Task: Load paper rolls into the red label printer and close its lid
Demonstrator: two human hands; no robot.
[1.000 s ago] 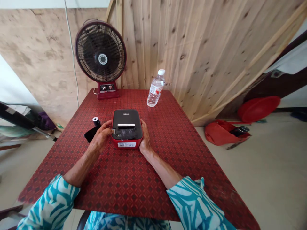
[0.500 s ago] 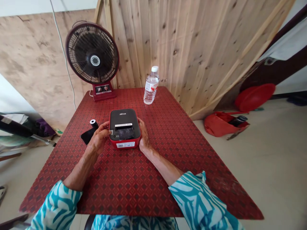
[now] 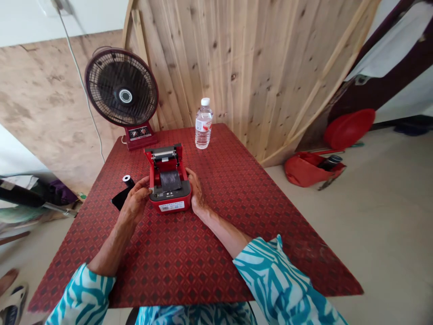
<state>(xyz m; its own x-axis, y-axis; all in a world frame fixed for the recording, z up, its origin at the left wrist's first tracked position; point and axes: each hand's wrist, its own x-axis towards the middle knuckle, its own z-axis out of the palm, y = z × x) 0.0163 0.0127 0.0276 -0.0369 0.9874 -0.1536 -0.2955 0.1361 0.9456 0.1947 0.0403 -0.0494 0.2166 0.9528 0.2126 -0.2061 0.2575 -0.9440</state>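
Observation:
A red and black label printer [image 3: 172,198] sits on the patterned red table [image 3: 189,257], its lid [image 3: 165,155] tilted up at the back. Inside, a strip of dark film [image 3: 170,180] lies across the opening. My left hand [image 3: 135,198] grips the printer's left side, with the thumb at its front left corner. Against the right side, my right hand [image 3: 197,192] is wrapped with its fingers toward the back. Just left of the printer, partly behind my left hand, lies a small roll [image 3: 127,181] with a length of black film [image 3: 119,198] unrolled from it.
At the table's back left stands a dark red fan [image 3: 126,95]; a clear water bottle [image 3: 203,126] is at the back middle. Wooden boards [image 3: 230,58] lean behind the table. On the floor to the right are a red bag [image 3: 302,169] and a red round object [image 3: 350,128].
The printer's lid has sprung from closed to raised, showing the inside. Both hands have kept their hold on its sides. My view has shifted slightly to the right.

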